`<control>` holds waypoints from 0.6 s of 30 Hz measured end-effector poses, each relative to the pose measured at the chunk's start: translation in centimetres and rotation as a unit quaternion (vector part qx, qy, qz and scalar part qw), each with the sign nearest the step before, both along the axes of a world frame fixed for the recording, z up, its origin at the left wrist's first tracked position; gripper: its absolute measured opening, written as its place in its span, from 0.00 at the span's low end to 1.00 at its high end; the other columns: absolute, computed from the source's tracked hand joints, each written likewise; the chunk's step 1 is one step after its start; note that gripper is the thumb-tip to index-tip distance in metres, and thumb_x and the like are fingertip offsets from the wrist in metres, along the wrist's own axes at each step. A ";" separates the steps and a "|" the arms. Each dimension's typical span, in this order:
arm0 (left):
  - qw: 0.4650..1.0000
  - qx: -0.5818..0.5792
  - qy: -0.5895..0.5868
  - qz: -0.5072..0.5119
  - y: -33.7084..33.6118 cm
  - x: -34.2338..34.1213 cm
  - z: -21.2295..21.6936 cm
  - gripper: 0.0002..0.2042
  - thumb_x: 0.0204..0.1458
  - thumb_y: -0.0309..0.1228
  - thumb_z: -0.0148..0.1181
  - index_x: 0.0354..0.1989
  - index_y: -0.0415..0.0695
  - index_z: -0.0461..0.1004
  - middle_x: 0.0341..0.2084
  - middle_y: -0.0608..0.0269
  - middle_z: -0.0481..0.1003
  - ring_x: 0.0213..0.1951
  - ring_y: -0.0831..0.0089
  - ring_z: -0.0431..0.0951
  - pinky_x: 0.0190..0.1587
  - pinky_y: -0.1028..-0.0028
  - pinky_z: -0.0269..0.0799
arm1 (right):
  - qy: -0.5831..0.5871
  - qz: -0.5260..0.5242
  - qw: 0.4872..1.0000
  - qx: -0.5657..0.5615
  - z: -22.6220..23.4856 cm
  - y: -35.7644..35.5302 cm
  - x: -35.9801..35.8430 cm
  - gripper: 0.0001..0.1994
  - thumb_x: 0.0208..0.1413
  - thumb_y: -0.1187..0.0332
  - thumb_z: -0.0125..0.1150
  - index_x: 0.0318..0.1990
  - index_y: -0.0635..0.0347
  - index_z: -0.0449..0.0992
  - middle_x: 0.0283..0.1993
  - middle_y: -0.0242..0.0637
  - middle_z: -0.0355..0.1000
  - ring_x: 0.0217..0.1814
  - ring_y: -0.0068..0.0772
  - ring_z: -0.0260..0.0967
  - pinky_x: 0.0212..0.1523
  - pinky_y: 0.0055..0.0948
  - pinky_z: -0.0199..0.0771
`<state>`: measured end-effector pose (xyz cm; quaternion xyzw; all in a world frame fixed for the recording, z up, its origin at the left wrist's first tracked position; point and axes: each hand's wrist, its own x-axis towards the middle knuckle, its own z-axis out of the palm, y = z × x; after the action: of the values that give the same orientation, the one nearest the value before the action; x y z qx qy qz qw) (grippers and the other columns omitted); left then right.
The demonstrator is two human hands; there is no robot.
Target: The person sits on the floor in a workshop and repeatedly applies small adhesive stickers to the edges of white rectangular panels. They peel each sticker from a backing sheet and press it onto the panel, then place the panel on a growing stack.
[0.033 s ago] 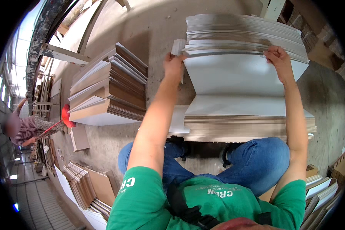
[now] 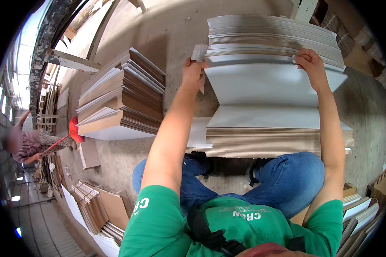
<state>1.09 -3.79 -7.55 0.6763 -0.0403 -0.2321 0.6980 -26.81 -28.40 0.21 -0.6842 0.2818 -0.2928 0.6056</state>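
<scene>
1. Between two stacks on the floor (image 2: 179,96), the white sheet (image 2: 261,83) is tilted, far edge raised beside the far stack (image 2: 272,36).
2. Left hand (image 2: 194,73): grip apparently closed on the sheet's left corner. Right hand (image 2: 311,68): fingers curled at the far edge; pinch cannot be confirmed.
3. Judged risk: corner could be creased by uneven pull.
4. Open room is seen leftward; the near side is blocked by the near stack (image 2: 261,142).

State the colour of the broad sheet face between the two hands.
The broad sheet face is white; it shows best in the head view.
</scene>
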 end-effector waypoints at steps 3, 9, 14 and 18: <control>0.996 0.045 0.060 -0.041 0.1 -0.1 2.3 0.25 0.34 0.30 0.65 0.42 0.37 0.63 0.32 0.61 0.71 0.30 0.73 0.72 0.33 0.73 0.62 | 0.159 -0.001 0.975 -0.155 -2.0 0.2 0.9 0.14 0.41 0.73 0.59 0.38 0.64 0.68 0.31 0.39 0.71 0.31 0.28 0.68 0.33 0.26 0.68; 0.993 -0.023 0.005 0.112 -1.2 -1.6 0.6 0.22 0.33 0.28 0.69 0.38 0.34 0.68 0.26 0.61 0.73 0.25 0.74 0.71 0.21 0.80 0.59 | 0.292 -0.014 0.791 -0.538 -6.6 1.7 1.5 0.13 0.41 0.76 0.54 0.37 0.60 0.63 0.31 0.46 0.70 0.36 0.44 0.68 0.33 0.36 0.71; 0.992 -0.002 -0.007 0.127 -2.0 -1.5 0.2 0.21 0.33 0.24 0.66 0.38 0.35 0.68 0.24 0.62 0.72 0.23 0.75 0.70 0.21 0.79 0.60 | 0.244 -0.085 0.732 -0.630 -8.8 -0.8 0.0 0.13 0.44 0.70 0.57 0.37 0.60 0.64 0.31 0.44 0.69 0.37 0.46 0.67 0.35 0.38 0.71; 0.991 -0.004 0.035 0.132 -1.8 -2.1 2.1 0.17 0.33 0.23 0.62 0.36 0.38 0.69 0.25 0.63 0.72 0.23 0.74 0.69 0.26 0.75 0.61 | 0.259 -0.189 0.863 -0.390 -2.7 -2.2 -1.8 0.10 0.45 0.66 0.60 0.30 0.61 0.67 0.29 0.41 0.69 0.32 0.39 0.67 0.32 0.31 0.69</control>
<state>-1.04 -5.56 -5.43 0.6646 0.0725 -0.1610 0.7260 -28.57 -30.63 -2.52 -0.8494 0.4151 -0.2996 0.1278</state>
